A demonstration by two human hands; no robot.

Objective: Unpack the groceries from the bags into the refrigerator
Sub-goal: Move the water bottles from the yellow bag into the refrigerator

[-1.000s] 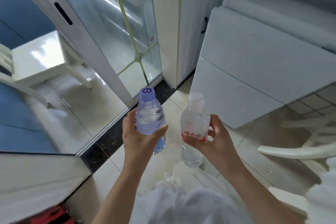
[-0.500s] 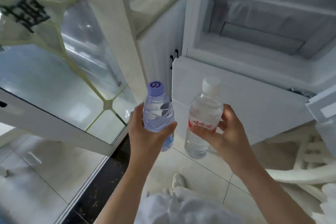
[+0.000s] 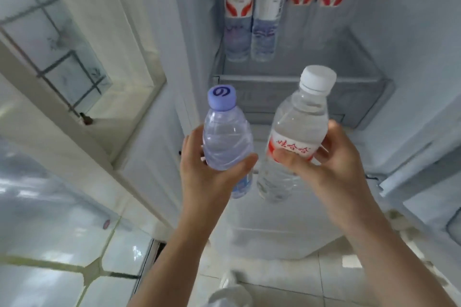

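Both bottles stand close to upright in the middle of the frame, caps up toward the open refrigerator (image 3: 287,97). The purple-capped bottle (image 3: 225,142) leans only slightly, its long axis running from the cap at centre left down to its base, which pokes out below the left hand (image 3: 212,177). That hand wraps the lower half of the bottle, thumb across the front and fingers curled round behind, so the cap and shoulder rise clear above the hand.

The white-capped bottle (image 3: 298,132) tilts a little more, cap leaning toward the upper right and base swinging down toward centre frame. The right hand (image 3: 321,167) grips it around the red-lettered label, thumb on the front and fingers curled round the far side; the neck stands above the hand and the clear lower body hangs below it. The two bottles sit just beside each other, their bases nearly touching, the white-capped one reaching higher in the frame.

Behind and above them, in the upper centre, a shelf of the refrigerator holds a row of bottles (image 3: 264,10) standing upright, several with red and white labels. A clear drawer front runs across just below that row. At left is a pale cabinet door with a glazed panel (image 3: 52,40), and glossy tiled floor (image 3: 287,279) fills the bottom of the frame.
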